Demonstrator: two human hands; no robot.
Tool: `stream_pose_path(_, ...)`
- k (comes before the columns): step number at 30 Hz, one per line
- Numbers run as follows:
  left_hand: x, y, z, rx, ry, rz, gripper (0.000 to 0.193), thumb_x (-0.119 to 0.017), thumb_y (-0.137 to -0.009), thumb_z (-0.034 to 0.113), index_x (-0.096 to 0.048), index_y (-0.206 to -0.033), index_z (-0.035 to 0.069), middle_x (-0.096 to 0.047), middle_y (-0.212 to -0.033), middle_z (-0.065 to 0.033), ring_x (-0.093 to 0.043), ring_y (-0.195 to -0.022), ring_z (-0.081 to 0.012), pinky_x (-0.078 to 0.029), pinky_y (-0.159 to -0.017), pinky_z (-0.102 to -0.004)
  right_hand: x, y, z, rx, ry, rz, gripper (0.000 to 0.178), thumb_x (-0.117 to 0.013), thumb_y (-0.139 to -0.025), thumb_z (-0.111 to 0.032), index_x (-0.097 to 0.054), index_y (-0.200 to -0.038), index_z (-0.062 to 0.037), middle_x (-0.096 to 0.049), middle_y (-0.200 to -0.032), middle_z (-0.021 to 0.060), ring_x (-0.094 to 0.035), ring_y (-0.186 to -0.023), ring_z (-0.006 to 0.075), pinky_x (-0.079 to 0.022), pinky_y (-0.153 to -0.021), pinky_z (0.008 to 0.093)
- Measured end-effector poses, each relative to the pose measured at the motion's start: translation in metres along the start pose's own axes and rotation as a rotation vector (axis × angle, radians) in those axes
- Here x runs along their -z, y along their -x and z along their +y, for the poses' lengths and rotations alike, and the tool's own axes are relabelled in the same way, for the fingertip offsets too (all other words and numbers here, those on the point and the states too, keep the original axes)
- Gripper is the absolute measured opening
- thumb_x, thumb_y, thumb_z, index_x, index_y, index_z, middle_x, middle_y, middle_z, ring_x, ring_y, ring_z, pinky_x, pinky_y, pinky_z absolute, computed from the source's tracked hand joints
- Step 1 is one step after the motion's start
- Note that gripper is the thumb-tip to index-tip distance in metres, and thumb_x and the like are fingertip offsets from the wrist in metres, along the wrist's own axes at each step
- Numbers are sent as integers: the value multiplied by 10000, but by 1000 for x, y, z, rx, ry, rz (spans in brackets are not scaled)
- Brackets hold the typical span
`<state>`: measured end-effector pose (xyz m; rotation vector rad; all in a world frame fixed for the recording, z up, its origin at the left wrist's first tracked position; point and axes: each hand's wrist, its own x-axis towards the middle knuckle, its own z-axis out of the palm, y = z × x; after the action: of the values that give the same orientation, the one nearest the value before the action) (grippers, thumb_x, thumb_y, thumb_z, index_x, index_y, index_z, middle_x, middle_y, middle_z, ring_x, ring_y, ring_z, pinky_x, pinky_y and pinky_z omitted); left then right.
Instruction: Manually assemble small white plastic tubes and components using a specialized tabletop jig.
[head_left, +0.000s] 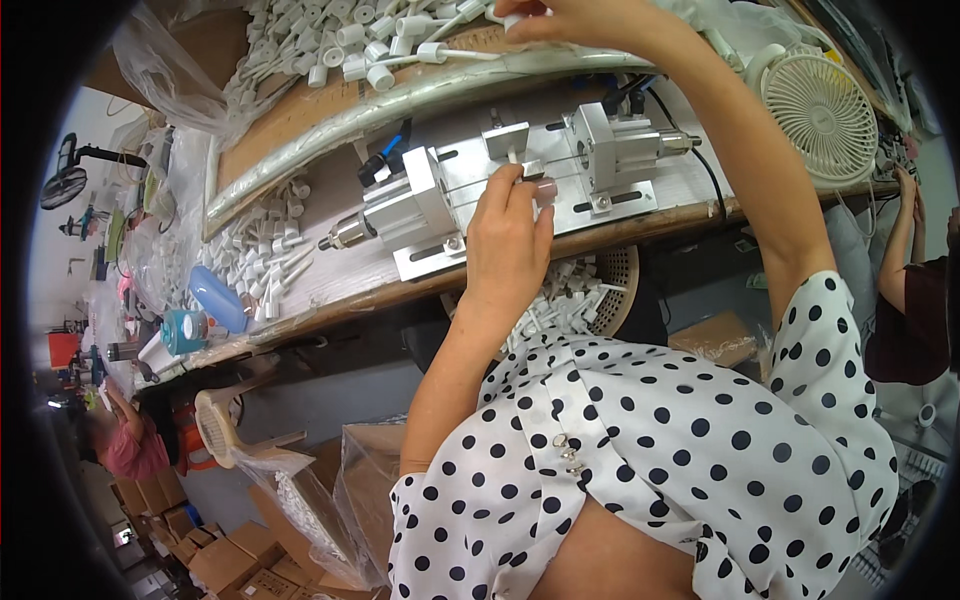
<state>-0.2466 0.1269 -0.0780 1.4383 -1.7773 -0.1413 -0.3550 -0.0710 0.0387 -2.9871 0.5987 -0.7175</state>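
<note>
My left hand [508, 235] is at the middle of a metal fixture [425, 252], its fingers closed at a pale pinkish cylindrical piece [545, 188]. A short white stem [513, 157] shows just beyond its fingertips, against a small metal block; my fingers hide how they join. Two metal cylinder units, one on the left [395, 215] and one on the right [625, 150], face each other across the hand, with thin rods between. At the top edge my right hand [580, 22] reaches over a heap of white plastic capped stems [400, 40], fingertips pinched on a white plastic part [514, 18].
A plastic-wrapped raised rim [400, 122] borders the heap. More white parts [265, 245] lie on the bench at left, near a blue object [217, 298] and a teal container [183, 332]. A basket [618, 285] of parts sits below the bench edge. A white fan [820, 115] stands right. Other people are at both sides.
</note>
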Motion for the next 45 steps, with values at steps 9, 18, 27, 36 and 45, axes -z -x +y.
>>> stream_pose_path(9, 40, -66, -30, -98, 61, 25, 136, -605, -801, 59, -604, -932, 23, -601, -880, -142, -602, -790, -307, -477, -685, -393, -30, 109, -72, 63, -551, 299, 276, -767, -681, -150, -671, -914, -37, -636, -869, 84, -611, -804, 224, -490, -708, 312)
stream_pose_path(18, 59, -167, -72, -400, -703, -160, 127, -646, -773, 129, -691, -875, 68, -592, -907, -76, -541, -915, -274, -460, -768, -368, -73, 110, -89, 193, -244, 62, 304, -729, -673, -151, -590, -915, -29, -584, -969, 114, -576, -922, 291, -460, -830, 375)
stream_pose_path(27, 54, -64, -24, 21, 131, 304, 76, -664, -778, 50, -658, -854, 54, -599, -802, -55, -558, -665, -168, -435, -563, -274, -52, 81, -62, 183, -268, -39, 290, -682, -762, -264, -588, -979, -94, -562, -902, 75, -576, -834, 284, -465, -722, 385)
stream_pose_path(36, -2, 25, 6, 59, 79, 203, 298, -703, -721, 27, -605, -997, -29, -554, -1103, -176, -571, -944, -325, -483, -797, -382, -54, -23, 20, -147, 646, -71, 147, -572, -759, -152, -686, -766, -59, -664, -720, 128, -662, -699, 271, -503, -607, 422)
stream_pose_path(45, -2, 6, 1, -22, -66, -12, 322, -654, -725, 4, -551, -1027, -38, -525, -1139, -197, -524, -1036, -373, -444, -875, -416, -32, 16, -7, -246, 57, 270, 186, -570, -784, -162, -677, -871, -37, -654, -779, 186, -646, -777, 335, -500, -709, 432)
